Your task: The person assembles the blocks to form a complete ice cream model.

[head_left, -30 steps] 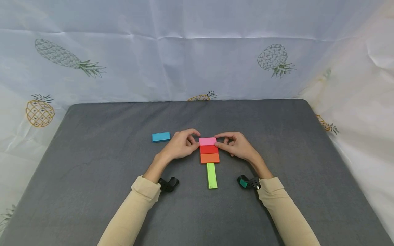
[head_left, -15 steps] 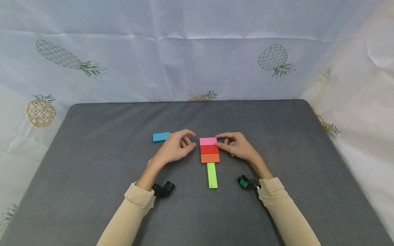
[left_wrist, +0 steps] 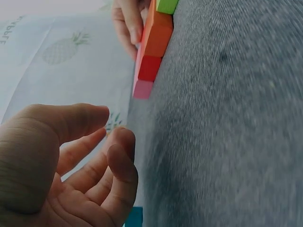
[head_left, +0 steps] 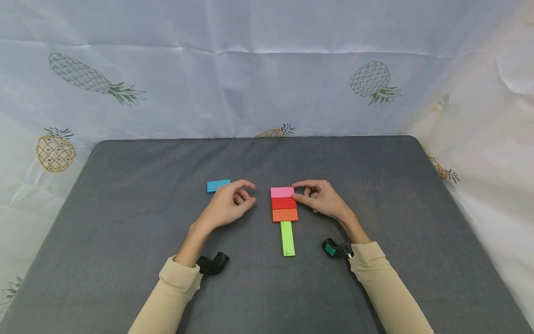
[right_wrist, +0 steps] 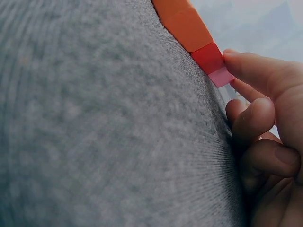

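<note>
In the head view a pink block (head_left: 282, 192), a red block (head_left: 283, 203) and an orange block (head_left: 285, 215) lie side by side, long edges together. A lime green block (head_left: 287, 238) runs lengthwise from the orange one toward the person. My right hand (head_left: 319, 197) holds the right end of the pink block with thumb and index finger, its thumb tip at the seam with the red block. Left of the row, my left hand (head_left: 227, 202) hovers with loosely bent fingers and nothing between them. It partly covers a blue block (head_left: 218, 185) behind it.
A dark grey cloth (head_left: 137, 222) covers the table. Behind it hangs a pale curtain (head_left: 233, 93) with pineapple prints. Each wrist carries a black camera mount, the left mount (head_left: 213, 263) and the right mount (head_left: 337, 248), both low over the cloth.
My left hand has let go of the pink block's left end and drawn back to the left, now overlapping the blue block. The right hand and the row of blocks stay put.
</note>
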A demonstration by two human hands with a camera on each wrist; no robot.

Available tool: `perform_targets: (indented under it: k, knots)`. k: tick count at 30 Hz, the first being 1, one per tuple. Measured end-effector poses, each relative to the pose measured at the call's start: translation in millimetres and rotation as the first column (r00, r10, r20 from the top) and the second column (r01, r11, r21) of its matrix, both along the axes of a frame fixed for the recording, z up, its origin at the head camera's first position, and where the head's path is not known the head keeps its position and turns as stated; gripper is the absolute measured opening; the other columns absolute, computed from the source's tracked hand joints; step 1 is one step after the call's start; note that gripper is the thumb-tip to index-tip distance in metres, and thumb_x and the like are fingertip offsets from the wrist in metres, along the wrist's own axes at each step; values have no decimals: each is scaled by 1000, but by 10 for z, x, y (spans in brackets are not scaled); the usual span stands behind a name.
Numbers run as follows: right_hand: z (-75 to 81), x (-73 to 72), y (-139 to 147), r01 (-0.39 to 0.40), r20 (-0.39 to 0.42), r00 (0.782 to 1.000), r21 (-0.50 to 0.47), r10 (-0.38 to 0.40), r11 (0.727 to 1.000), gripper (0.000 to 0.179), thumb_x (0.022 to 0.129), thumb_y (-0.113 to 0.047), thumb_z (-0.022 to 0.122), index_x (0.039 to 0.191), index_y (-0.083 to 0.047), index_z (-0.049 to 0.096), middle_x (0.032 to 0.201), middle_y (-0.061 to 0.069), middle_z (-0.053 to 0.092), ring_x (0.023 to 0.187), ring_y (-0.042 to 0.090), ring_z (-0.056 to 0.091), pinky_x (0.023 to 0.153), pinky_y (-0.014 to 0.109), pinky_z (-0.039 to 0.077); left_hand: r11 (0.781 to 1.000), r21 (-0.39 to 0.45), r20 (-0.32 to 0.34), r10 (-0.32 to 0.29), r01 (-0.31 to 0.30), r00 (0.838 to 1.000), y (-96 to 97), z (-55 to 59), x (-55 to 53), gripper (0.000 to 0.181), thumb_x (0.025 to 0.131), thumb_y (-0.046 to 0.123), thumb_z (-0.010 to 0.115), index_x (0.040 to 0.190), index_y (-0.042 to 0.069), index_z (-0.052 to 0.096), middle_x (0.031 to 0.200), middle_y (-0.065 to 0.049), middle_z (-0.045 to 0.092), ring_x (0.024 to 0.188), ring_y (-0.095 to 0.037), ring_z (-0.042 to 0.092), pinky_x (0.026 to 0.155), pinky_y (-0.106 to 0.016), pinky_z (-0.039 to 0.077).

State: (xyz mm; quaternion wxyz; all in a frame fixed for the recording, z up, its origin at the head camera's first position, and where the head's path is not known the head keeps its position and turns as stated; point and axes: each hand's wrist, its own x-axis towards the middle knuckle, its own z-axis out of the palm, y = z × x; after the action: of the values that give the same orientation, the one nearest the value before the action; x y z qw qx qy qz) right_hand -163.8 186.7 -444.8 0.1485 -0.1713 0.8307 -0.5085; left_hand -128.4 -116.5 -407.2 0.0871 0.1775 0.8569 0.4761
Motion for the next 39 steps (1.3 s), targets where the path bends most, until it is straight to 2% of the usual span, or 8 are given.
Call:
perform_targets:
  k: [16, 23, 30, 39]
  knots:
    - [11, 15, -13, -1, 4, 1000, -5, 1, 1000, 34, 95, -18, 74, 127, -9, 70, 72, 8, 56, 40, 6, 39, 43, 23, 33, 997, -31, -35, 70, -72, 997, -277, -19, 43, 32, 94, 10, 71, 124, -1, 66, 85, -7, 72, 64, -7, 62, 69, -23, 52]
    - [14, 20, -15, 9, 6, 1000, 3, -9, 1000, 34, 94, -18, 75, 127, -8, 70, 72, 8, 56, 40, 6, 39, 43, 22, 32, 993, -54, -50, 99, -101, 994, -403, -3, 67, 32, 95, 12, 70, 124, -2, 65, 82, -5, 71, 63, -5, 61, 74, -23, 50]
    - [-1, 17, -7, 12, 4, 1000, 2, -12, 1000, 34, 94, -18, 75, 126, -9, 70, 72, 7, 56, 40, 6, 39, 43, 23, 32, 991, -51, -25, 121, -122, 992, -513, -12, 93, 30, 96, 13, 70, 123, -1, 65, 83, -7, 71, 65, -4, 61, 68, -20, 49]
    - [2, 16, -8, 2, 1, 1000, -17, -2, 1000, 34, 95, -17, 74, 127, -8, 70, 72, 7, 56, 40, 6, 38, 43, 23, 33, 987, -79, -50, 138, -142, 989, -677, -28, 96, 28, 97, 13, 69, 121, -1, 66, 85, -9, 71, 63, -4, 59, 63, -22, 47]
